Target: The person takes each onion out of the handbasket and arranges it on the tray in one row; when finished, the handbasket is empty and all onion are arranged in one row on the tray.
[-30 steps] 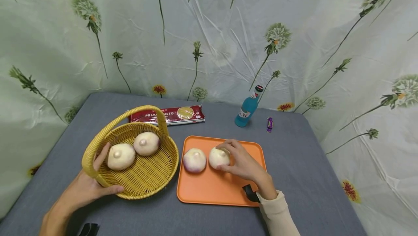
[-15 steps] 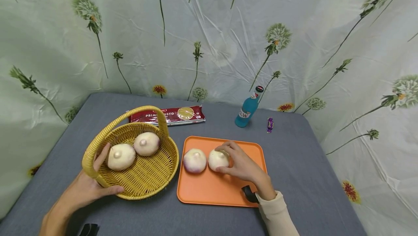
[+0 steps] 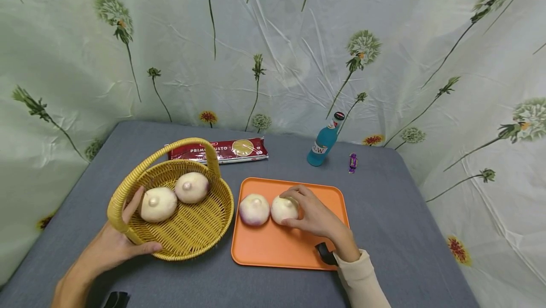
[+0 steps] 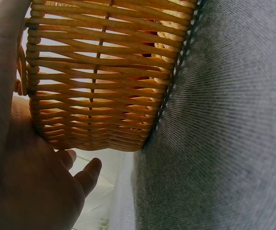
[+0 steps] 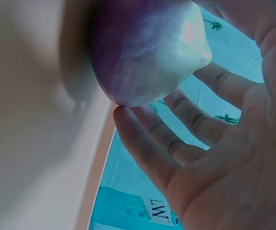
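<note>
Staged tabletop set, not a working kitchen or shop. A creased fabric backdrop [image 3: 273, 38], pale green and printed with dandelion stems, hangs close behind and wraps both sides, hiding any room. The table [image 3: 396, 213] wears a plain grey cloth. Props are few and loosely spread: a yellow wicker basket [image 3: 187, 237] near left, an orange tray [image 3: 277, 246] at centre, turnip-like bulbs in both. Along the far edge lie a red pasta packet [image 3: 222, 150], a blue bottle [image 3: 324, 142] and a small purple-wrapped sweet [image 3: 352, 162]. Household food items, but no appliances, shelves or counters in sight.
</note>
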The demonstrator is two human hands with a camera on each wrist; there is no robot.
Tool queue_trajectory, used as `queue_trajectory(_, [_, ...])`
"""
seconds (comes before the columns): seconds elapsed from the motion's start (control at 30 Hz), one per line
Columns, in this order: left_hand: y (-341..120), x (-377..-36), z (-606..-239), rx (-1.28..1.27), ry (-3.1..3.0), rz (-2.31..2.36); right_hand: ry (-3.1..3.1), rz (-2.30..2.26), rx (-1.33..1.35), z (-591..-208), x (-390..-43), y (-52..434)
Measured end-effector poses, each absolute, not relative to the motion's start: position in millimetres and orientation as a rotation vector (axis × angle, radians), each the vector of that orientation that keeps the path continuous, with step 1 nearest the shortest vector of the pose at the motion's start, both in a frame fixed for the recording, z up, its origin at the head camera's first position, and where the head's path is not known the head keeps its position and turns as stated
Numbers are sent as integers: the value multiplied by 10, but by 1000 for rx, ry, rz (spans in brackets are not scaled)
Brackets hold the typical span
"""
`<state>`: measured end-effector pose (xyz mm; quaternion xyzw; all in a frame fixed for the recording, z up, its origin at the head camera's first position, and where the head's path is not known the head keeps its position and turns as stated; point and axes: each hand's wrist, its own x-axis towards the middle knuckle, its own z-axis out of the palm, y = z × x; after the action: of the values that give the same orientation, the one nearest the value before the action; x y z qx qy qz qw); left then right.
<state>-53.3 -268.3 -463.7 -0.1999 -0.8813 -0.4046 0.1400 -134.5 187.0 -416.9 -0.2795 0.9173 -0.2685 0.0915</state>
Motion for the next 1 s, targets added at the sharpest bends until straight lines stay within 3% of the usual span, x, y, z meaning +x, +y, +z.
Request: queue_trajectory(1.0, [-2676,-565,-4627,-648,-2479,-1165,2696,-818,-859,-4151,-1343,1890])
